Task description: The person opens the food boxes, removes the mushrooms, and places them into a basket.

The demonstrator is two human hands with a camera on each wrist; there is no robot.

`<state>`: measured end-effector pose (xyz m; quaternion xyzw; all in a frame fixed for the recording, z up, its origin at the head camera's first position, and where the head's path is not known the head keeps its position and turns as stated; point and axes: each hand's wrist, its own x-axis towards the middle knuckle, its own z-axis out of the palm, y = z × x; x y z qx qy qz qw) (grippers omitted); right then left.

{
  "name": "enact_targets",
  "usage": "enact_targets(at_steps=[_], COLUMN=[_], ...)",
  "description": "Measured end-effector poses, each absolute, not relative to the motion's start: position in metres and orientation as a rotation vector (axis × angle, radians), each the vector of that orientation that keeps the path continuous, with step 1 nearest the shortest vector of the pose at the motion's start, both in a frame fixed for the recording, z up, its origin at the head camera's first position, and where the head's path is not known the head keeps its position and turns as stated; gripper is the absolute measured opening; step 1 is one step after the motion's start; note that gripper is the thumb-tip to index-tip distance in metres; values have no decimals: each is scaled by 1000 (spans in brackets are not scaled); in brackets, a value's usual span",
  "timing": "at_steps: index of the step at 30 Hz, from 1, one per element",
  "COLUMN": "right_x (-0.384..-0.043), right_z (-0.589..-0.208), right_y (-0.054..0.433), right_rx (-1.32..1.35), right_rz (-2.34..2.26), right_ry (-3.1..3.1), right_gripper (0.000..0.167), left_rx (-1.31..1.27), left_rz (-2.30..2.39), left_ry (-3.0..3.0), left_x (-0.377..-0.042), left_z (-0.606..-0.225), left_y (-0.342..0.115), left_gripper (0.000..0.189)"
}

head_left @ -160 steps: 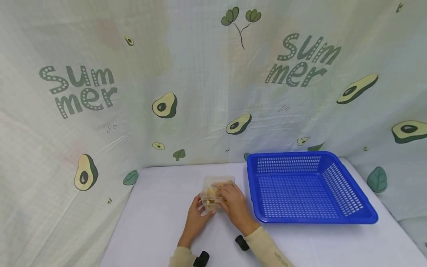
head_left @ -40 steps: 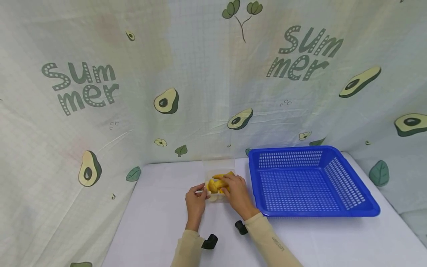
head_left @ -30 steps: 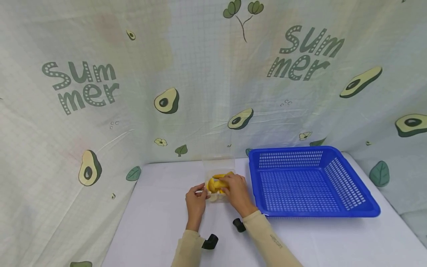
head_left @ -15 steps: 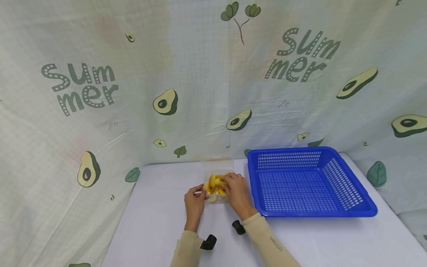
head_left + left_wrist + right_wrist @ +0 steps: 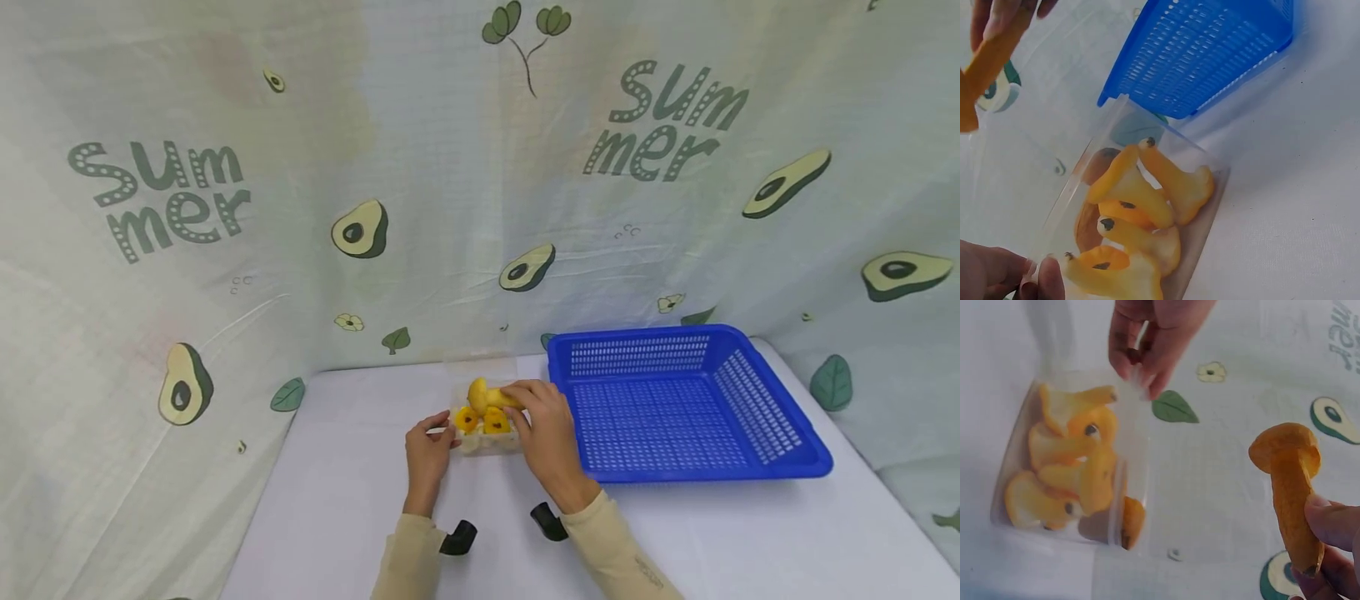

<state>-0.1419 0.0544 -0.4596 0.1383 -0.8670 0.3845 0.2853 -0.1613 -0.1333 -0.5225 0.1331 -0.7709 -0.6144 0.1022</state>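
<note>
My right hand (image 5: 550, 433) pinches a yellow-orange mushroom (image 5: 1288, 487) by its stem, cap pointing left, raised above a clear plastic box (image 5: 487, 445). In the right wrist view the mushroom hangs apart from the box. Several more yellow mushrooms (image 5: 1129, 187), dark at the stem ends, lie heaped inside. My left hand (image 5: 429, 458) pinches the box's rim at its left side between thumb and fingers. The faint transparent lid (image 5: 480, 367) stands up at the back of the box.
A blue perforated plastic basket (image 5: 693, 477) stands right of the box, close to my right hand. White cloth (image 5: 337, 500) covers the table. Behind it hangs a curtain (image 5: 435, 167) printed with avocados and leaves. Black wrist devices (image 5: 459, 538) sit by both sleeves.
The box was covered at first; its lid now stands back. My right hand has lifted a mushroom up from the heap and shifted slightly right. My left hand stays at the rim.
</note>
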Motion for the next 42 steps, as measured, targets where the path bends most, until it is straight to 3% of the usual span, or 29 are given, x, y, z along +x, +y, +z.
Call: enact_targets(at_steps=[17,26,42], right_x=[-140,-154,-184], right_z=[-426,-429,-426], right_y=[139,188,223], right_rx=[300,273,427], right_rz=[1060,1032,967], right_ry=[-2283,-2361,-2651], right_gripper=[30,28,28], left_rx=[419,422,441], left_rz=[-1834,-1839,-1836], left_ry=[-2305,-2304,-2312], left_x=[-166,-167,-164], left_z=[-521,-523,-523], left_y=[-134,-131,-134], left_gripper=[30,29,30])
